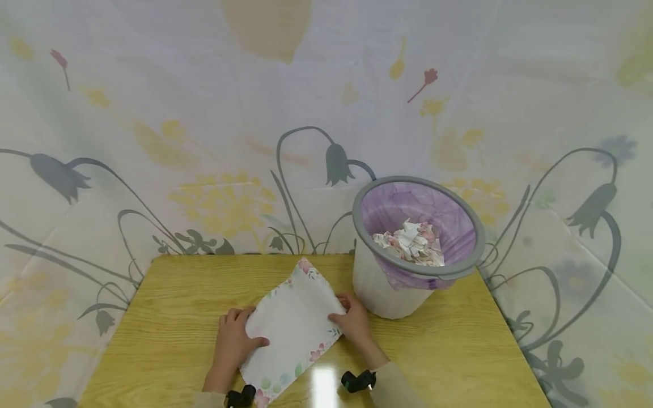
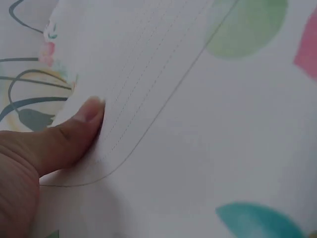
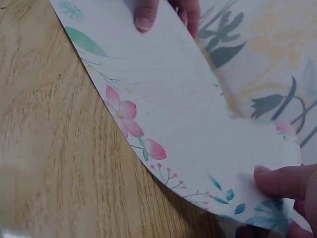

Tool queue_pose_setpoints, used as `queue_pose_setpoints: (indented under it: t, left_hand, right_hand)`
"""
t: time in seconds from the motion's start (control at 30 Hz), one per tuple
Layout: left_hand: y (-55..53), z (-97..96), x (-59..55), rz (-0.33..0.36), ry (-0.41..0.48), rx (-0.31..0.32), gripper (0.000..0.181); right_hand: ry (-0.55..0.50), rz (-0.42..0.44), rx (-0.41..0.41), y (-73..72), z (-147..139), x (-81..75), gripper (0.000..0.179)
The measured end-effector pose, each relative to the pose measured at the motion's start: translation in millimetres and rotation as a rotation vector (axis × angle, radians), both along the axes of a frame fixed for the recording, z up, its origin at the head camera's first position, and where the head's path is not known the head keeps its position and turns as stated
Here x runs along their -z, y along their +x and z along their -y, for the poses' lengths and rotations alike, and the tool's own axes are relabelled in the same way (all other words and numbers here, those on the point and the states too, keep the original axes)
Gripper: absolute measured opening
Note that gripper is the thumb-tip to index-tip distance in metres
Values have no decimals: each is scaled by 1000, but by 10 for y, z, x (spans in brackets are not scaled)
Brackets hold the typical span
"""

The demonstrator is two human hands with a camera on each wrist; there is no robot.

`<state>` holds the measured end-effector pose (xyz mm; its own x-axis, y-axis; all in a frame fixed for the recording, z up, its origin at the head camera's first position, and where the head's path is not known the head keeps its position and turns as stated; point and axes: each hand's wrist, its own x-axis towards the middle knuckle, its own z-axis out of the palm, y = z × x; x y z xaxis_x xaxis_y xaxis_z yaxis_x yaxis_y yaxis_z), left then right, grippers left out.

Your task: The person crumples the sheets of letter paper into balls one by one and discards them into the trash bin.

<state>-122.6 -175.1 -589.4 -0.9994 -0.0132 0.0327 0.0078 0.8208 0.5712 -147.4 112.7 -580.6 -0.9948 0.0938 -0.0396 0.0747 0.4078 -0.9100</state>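
A sheet of white paper with a printed flower border and ruled lines is held slantwise above the front of the table. My left hand grips its left edge, thumb on top and fingers behind. At the opposite edge my right hand pinches the sheet between thumb and fingers. In the right wrist view the paper bows between both hands, its lower edge lifted off the wood. The left wrist view shows my left thumb lying over the ruled lines.
Right of the paper stands a white bin with a grey rim and a purple liner. Torn, crumpled paper pieces lie inside it. The wooden table ends at a flower-printed cloth behind.
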Motion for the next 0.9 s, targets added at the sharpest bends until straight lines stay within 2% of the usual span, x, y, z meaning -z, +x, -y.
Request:
queue_pose_setpoints:
  t: [0.17,0.27,0.43,0.6,0.7,0.83,0.9]
  left_hand:
    - [29,-73,-36,-129,65,-9,57]
    - [48,-144,-91,-223,135,-19,45]
    - [58,-247,-149,-356,236,-12,33]
    - [67,-341,-208,-445,362,-36,26]
    - [79,-399,-279,-453,505,-51,23]
    - [93,-510,-399,-420,719,-53,19]
    - [101,-582,-458,-402,794,-57,18]
  right_hand:
    - [-96,-61,-8,35,27,-20,46]
    - [-171,-96,-11,63,77,-61,44]
    - [-284,-140,-67,97,155,-126,39]
    - [-313,-163,-85,135,199,-181,36]
    - [-328,-171,-74,150,215,-208,36]
    - [-351,-206,-70,180,249,-279,36]
    - [-357,-230,-72,197,274,-331,36]
